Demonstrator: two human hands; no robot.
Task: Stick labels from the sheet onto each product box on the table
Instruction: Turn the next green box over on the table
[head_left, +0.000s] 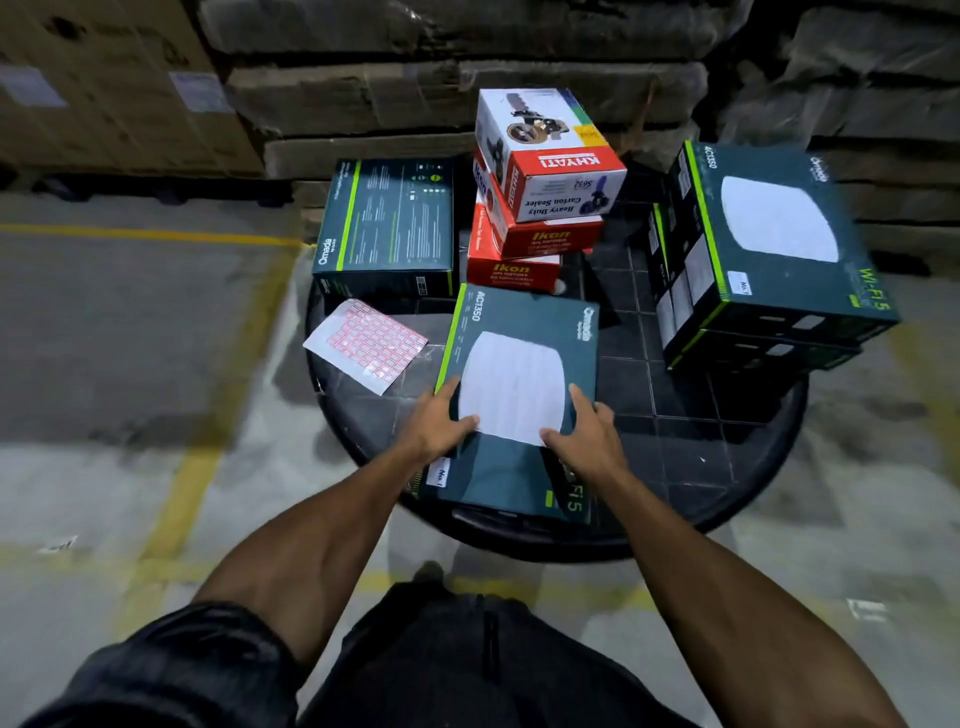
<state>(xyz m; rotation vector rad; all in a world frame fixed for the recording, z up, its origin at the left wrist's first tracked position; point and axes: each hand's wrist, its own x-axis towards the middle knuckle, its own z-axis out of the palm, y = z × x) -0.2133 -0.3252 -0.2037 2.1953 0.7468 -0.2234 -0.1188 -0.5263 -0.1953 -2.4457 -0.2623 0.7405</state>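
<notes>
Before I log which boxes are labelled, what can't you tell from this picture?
- Head view: nearest teal box, label partly under left hand; text unreadable.
- Label sheet: blurred, used labels uncountable.
- Red boxes: far faces hidden; white box stacked on top.
- Right teal stack: lower box mostly covered.

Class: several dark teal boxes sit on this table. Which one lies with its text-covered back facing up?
The teal box at far left, behind the label sheet. The others show a white device picture on top.
</notes>
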